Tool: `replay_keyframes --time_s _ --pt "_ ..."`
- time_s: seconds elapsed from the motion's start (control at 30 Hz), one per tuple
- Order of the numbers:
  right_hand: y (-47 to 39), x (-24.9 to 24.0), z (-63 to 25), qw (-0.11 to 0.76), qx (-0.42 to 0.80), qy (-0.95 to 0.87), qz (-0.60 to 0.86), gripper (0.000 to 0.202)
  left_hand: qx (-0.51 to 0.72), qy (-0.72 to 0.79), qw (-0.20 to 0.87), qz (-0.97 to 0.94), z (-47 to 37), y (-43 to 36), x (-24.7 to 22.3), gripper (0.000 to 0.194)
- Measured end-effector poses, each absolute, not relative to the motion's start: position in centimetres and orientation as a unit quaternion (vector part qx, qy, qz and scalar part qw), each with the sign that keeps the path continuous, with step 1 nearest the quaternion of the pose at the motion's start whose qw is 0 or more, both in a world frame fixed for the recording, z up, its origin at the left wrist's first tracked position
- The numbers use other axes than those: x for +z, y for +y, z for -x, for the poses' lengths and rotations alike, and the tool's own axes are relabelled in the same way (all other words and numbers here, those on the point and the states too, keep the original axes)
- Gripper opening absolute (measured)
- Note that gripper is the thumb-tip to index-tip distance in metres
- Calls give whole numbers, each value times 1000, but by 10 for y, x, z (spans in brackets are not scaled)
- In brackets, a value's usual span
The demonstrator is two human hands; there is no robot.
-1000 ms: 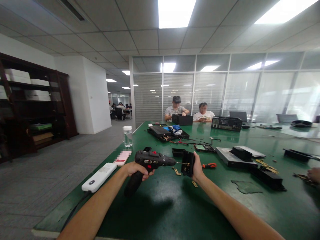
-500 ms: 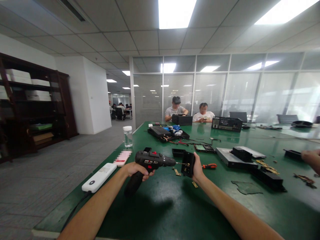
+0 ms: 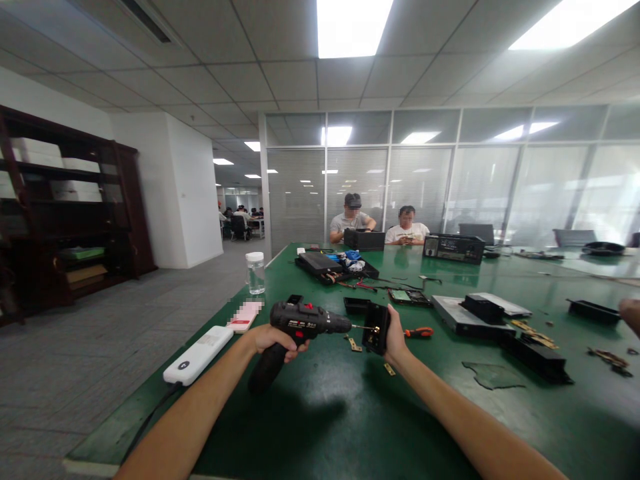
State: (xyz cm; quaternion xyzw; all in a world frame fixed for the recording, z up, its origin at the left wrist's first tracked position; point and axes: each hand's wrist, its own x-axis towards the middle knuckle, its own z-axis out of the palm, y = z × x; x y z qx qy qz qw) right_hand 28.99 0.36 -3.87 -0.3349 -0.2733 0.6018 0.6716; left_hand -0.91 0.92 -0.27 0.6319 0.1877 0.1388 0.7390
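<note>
My left hand [image 3: 280,342] is wrapped around the grip of a black cordless drill [image 3: 300,320] with red details. Its long thin bit points right and reaches into the open side of a small black plastic housing [image 3: 375,329]. Small brass-coloured parts show inside that housing, around the bit's tip; whether the tip sits on a screw I cannot tell. Holding the housing upright from its right side is my right hand [image 3: 395,337], with most fingers hidden behind it. Brass strips [image 3: 355,344] lie on the table just below, and a screwdriver [image 3: 419,332] with an orange-and-black handle lies behind my right hand.
On the green table [image 3: 310,427], a white power strip [image 3: 197,357], a pink box [image 3: 246,315] and a clear jar [image 3: 255,275] line the left edge. Silver cases [image 3: 465,317], black housings [image 3: 535,357] and a glass-like shard [image 3: 493,375] lie right. Another person's hand [image 3: 631,313] is far right.
The other person's hand at the far right has drawn back toward the frame edge. My hands, the drill and the housing stay in nearly the same place.
</note>
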Motion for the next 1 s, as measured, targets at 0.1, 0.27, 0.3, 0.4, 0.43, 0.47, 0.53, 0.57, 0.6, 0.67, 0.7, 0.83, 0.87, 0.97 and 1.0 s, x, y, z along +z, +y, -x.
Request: replay_keyframes --time_s 0.1,0.27,0.3,0.4,0.43,0.47,0.53,0.57,0.6,0.67,0.7,0.83,0.87,0.97,1.0 --pt "3 -39 -290 674 602 -272 330 40 139 190 742 -629 9 9 -3 38" --pt "2 -37 -289 667 607 -270 338 42 136 194 744 -624 10 13 -7 39" --pt "1 -36 -289 665 608 -270 340 42 136 193 744 -625 11 14 -7 39" --pt "0 -35 -289 663 610 -271 339 42 133 185 743 -629 11 15 -8 38" --pt "0 -35 -289 663 610 -272 337 41 133 183 743 -630 11 15 -8 38" --pt "0 -35 -289 664 611 -274 334 41 133 181 744 -630 11 14 -8 38" --pt "1 -35 -290 664 611 -277 330 41 134 180 744 -629 11 14 -7 38" --pt "1 -36 -290 664 611 -277 330 41 134 180 744 -630 11 13 -7 39" --pt "1 -36 -290 663 612 -277 331 41 134 180 744 -630 11 13 -7 39" --pt "2 -36 -290 662 612 -278 332 41 134 180 741 -633 11 13 -6 39" --pt "2 -36 -290 662 612 -278 333 41 135 179 741 -633 11 13 -6 39" --pt "1 -36 -290 663 611 -273 336 41 130 176 745 -630 11 13 -7 40" --pt "1 -36 -290 663 611 -271 336 41 129 175 746 -629 11 13 -7 40" --pt "1 -35 -289 662 613 -270 336 42 131 176 744 -632 10 13 -7 39" --pt "0 -35 -289 661 614 -270 336 42 133 177 743 -632 10 13 -7 39"
